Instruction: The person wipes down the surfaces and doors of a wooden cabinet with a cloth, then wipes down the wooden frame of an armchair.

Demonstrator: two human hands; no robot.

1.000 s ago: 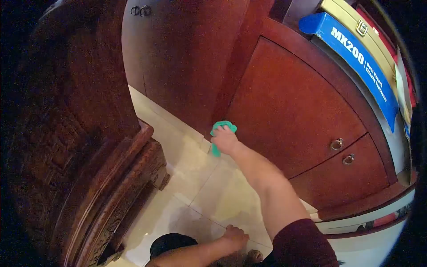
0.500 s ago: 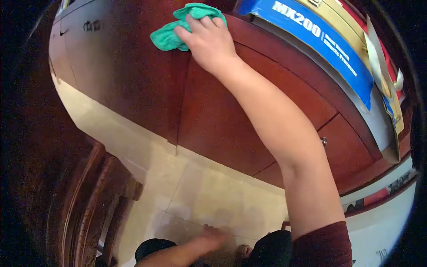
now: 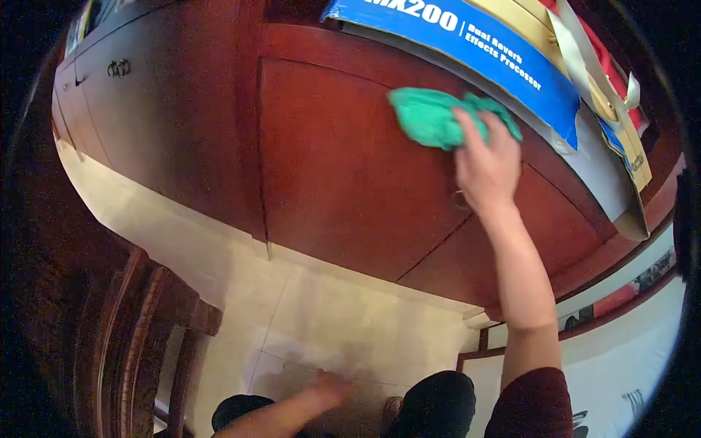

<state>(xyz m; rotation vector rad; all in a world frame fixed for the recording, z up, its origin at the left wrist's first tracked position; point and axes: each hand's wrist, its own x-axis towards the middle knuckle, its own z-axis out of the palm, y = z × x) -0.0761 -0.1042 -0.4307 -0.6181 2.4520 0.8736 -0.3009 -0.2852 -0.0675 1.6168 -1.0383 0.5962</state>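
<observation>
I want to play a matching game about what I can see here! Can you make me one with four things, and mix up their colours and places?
Things:
1. cloth
2. box
3. left hand
4. floor

Colours and places:
A. blurred, low in the picture
B. pale, with lines between its tiles
C. green, under the fingers of the right hand
D. blue, with white letters

Right pairs: 1-C, 2-D, 3-A, 4-B
</observation>
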